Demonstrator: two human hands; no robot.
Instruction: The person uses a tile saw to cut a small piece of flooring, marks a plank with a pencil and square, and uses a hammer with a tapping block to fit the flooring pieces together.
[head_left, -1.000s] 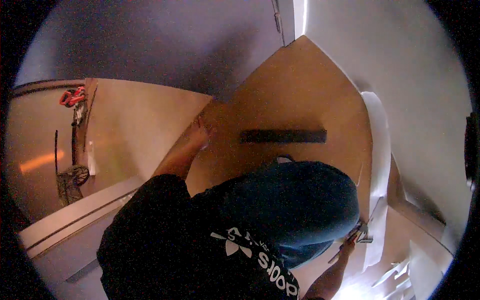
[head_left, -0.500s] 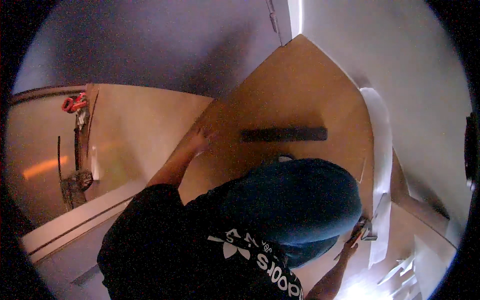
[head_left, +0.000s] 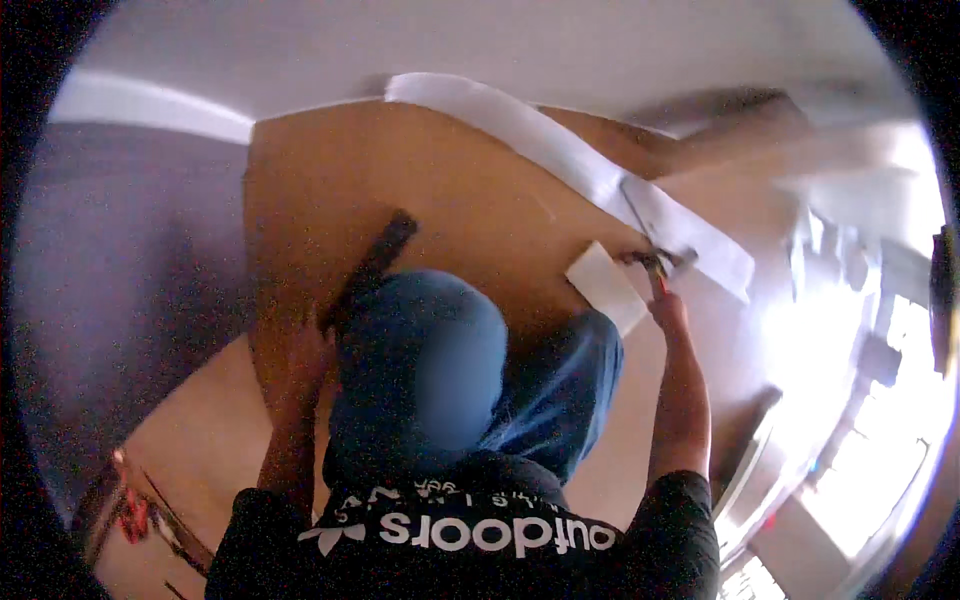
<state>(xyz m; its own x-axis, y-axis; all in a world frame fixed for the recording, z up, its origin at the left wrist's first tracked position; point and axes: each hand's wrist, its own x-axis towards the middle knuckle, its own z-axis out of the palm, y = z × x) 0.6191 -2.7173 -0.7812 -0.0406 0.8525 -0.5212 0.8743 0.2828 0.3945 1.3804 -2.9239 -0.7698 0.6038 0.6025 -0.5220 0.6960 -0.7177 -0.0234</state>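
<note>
My right hand (head_left: 668, 308) is closed around the orange-red handle of what looks like a hammer (head_left: 655, 263). Its dark metal head lies beside a long, curved white strip (head_left: 570, 150). A thin rod (head_left: 636, 208) crosses that strip just beyond the head. Left of the hammer, a small white rectangular piece (head_left: 606, 286) rests on the brown floor surface (head_left: 480, 190). My left hand (head_left: 310, 350) is down in shadow near the lower end of a dark bar (head_left: 382, 250). Its fingers are too dim and blurred to show whether they touch the bar.
My bent knee (head_left: 420, 350) hides part of the floor and the bar. A purple-grey wall (head_left: 140, 240) bounds the left, and a pale wall (head_left: 480, 50) the far side. Red items (head_left: 135, 515) lie at lower left. Bright light washes out the right side.
My view has swung to the right, so the room's corner now appears at the left. My left hand shows nearer the bar's end. The hammer stays in my right hand, and the white piece has come into view.
</note>
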